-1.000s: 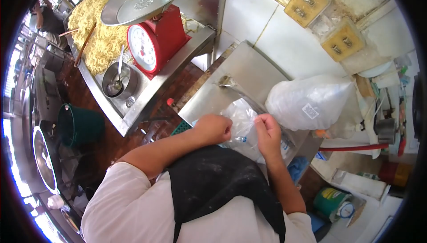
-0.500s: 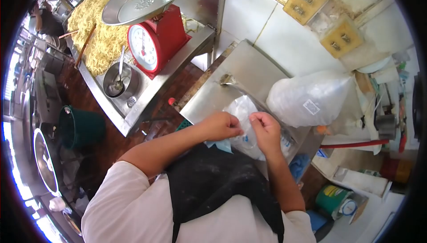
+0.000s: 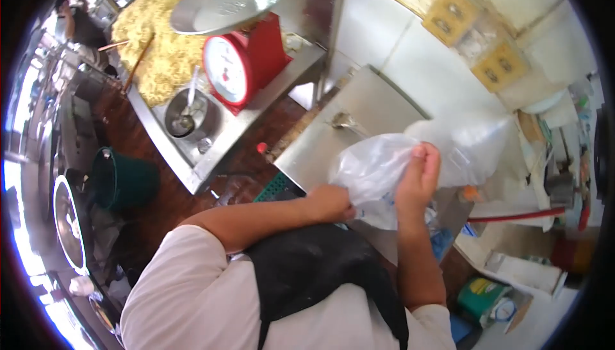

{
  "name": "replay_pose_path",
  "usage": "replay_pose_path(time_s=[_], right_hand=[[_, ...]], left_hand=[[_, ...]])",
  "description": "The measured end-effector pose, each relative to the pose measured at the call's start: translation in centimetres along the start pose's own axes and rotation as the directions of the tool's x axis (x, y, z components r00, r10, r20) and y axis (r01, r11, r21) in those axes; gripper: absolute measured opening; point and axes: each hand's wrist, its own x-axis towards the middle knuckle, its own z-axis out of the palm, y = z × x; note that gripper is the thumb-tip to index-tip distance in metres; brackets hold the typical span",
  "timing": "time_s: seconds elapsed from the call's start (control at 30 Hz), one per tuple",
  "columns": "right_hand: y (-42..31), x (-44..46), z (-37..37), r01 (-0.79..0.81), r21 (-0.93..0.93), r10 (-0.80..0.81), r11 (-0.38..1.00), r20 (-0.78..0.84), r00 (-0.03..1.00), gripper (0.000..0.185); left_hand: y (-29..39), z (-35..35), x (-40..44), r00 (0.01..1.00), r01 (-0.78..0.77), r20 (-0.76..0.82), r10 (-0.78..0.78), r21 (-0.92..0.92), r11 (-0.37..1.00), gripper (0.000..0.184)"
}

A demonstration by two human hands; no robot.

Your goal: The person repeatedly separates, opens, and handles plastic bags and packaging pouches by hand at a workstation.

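A clear plastic bag stretches between my two hands, puffed out over the steel worktop. My right hand pinches its upper right edge between thumb and fingers. Lower down, my left hand is closed in a fist on the bag's lower left side. More thin plastic with blue print lies beneath, close to my apron. Behind my right hand sits a large, full whitish plastic bag, partly covered by it. A metal ladle-like utensil rests on the steel surface beyond the bag.
At left, a steel table bears heaped yellow noodles, a red scale with a metal pan, and a pot with a spoon. A green bucket stands on the floor. Another person is at far left.
My right hand has moved right and up, pulling the clear bag wider. My left hand has dropped slightly lower. The view has shifted a little, so the scale and noodles appear further right.
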Motion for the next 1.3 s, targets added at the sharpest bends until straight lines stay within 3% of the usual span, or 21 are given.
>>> replay_pose_path(time_s=[0.07,0.13,0.2,0.23,0.27,0.37,0.47,0.57,0.67,0.77,0.83,0.87,0.9,0.93,0.97,1.0,1.07,1.13,1.23,1.3], right_hand=[[0.7,0.4,0.1,-0.021,0.078,0.022,0.997,-0.019,1.0,0.022],[1.0,0.3,0.2,-0.091,0.162,0.088,0.983,0.024,0.996,0.023],[2.4,0.2,0.0,-0.057,0.091,0.051,0.994,0.071,0.996,0.023],[2.6,-0.1,0.1,-0.075,0.092,0.068,0.993,0.081,0.994,0.022],[2.7,-0.4,0.3,-0.094,0.086,0.087,0.992,0.083,0.993,0.021],[3.7,-1.3,0.4,-0.209,0.172,0.187,0.963,0.134,0.973,0.02],[3.7,-1.6,0.7,-0.316,0.243,0.274,0.917,0.191,0.943,0.019],[3.2,-1.4,1.0,-0.28,0.179,0.243,0.943,0.206,0.948,0.018],[2.0,-0.9,0.9,-0.225,0.081,0.198,0.971,0.253,0.947,0.017],[4.8,-1.1,0.4,-0.073,-0.022,0.076,0.997,0.251,0.965,0.017],[4.4,-1.2,0.5,-0.007,-0.104,0.031,0.995,0.23,0.973,0.017],[3.3,-1.0,0.5,-0.029,-0.091,0.052,0.995,0.256,0.965,0.017],[3.2,-1.0,0.6,-0.031,-0.1,0.053,0.995,0.228,0.972,0.017],[2.7,-0.9,0.5,-0.066,-0.078,0.083,0.995,0.236,0.968,0.017],[3.1,-0.9,0.4,-0.128,-0.05,0.137,0.99,0.237,0.962,0.017],[3.1,-0.9,0.1,-0.182,-0.016,0.181,0.983,0.227,0.957,0.017],[3.1,-0.6,0.3,-0.271,0.069,0.247,0.96,0.247,0.937,0.016],[2.4,0.0,0.8,-0.315,0.138,0.274,0.939,0.256,0.927,0.016],[1.4,1.4,1.4,-0.355,0.229,0.294,0.906,0.264,0.919,0.016],[0.9,2.0,1.5,-0.413,0.296,0.343,0.861,0.261,0.902,0.017]], left_hand=[[1.0,-0.7,-1.0,0.995,-0.096,-0.04,0.092,-0.114,0.989,0.038],[-0.5,3.0,0.0,0.981,-0.19,-0.095,0.17,-0.273,0.943,0.036],[0.3,0.4,-0.5,0.956,-0.137,0.223,0.192,-0.239,0.961,0.036],[-1.4,4.4,1.4,0.95,-0.18,0.116,0.288,-0.552,0.814,0.033],[-3.4,8.3,3.3,0.933,-0.238,-0.025,0.36,-0.792,0.562,0.031],[-2.3,6.3,2.7,0.923,-0.228,0.042,0.382,-0.74,0.633,0.019],[-0.3,1.1,0.8,0.861,-0.333,0.02,0.508,-0.732,0.594,0.012],[0.5,-0.7,1.7,0.733,-0.658,-0.002,0.68,-0.258,0.707,0.015],[0.1,0.2,3.4,0.748,-0.661,0.082,0.659,0.003,0.75,0.013],[0.9,-2.1,3.1,0.808,-0.519,0.308,0.503,-0.033,0.854,0.017],[-2.7,0.7,5.5,0.693,-0.609,0.156,0.703,-0.394,0.688,0.024],[-1.9,-2.8,4.1,0.749,-0.406,0.295,0.594,-0.503,0.763,0.031],[-2.8,-4.0,3.4,0.761,-0.299,0.241,0.602,-0.694,0.656,0.031],[-3.6,-5.4,2.5,0.808,-0.295,0.201,0.554,-0.674,0.677,0.032],[-3.4,-8.1,1.5,0.86,-0.129,0.256,0.442,-0.727,0.674,0.033],[-3.0,-10.5,0.6,0.915,-0.075,0.229,0.333,-0.712,0.698,0.034],[-2.2,-12.6,-0.2,0.939,-0.005,0.191,0.287,-0.825,0.565,0.049],[-0.1,-13.2,-0.1,0.954,-0.148,0.059,0.295,-0.76,0.632,0.057],[1.1,-12.1,1.4,0.905,-0.385,-0.052,0.423,-0.522,0.761,0.063],[1.7,-12.1,1.9,0.913,-0.32,0.122,0.39,-0.378,0.868,0.062]])
